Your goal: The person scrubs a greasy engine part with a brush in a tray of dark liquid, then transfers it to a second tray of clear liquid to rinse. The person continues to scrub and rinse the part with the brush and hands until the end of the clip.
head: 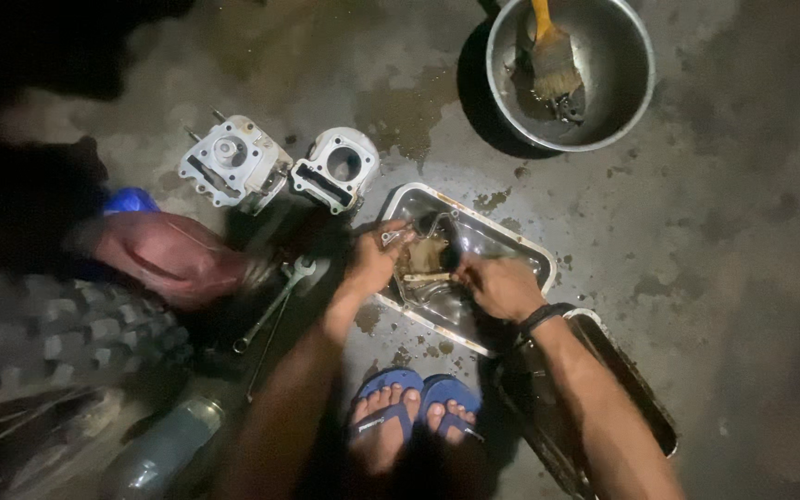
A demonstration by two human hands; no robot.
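Observation:
My left hand point(374, 261) grips a small metal engine part point(396, 237) over a shiny rectangular metal tray point(511, 241) on the concrete floor. Close beside it, my right hand point(502, 285), with a dark band on the wrist, holds a small brush point(428, 276) against a dirty brownish piece point(426, 253) inside the tray. Both hands work above the tray's left half. My feet in blue sandals point(414, 403) stand just in front of it.
A round steel bowl point(627, 65) with a paintbrush point(553, 57) sits at the top right. Two white engine cylinder parts point(275, 167) lie at the upper left. Wrenches point(275, 306), a knobby tyre point(57, 333), a bottle point(164, 449) and a second dark tray point(645, 398) surround me.

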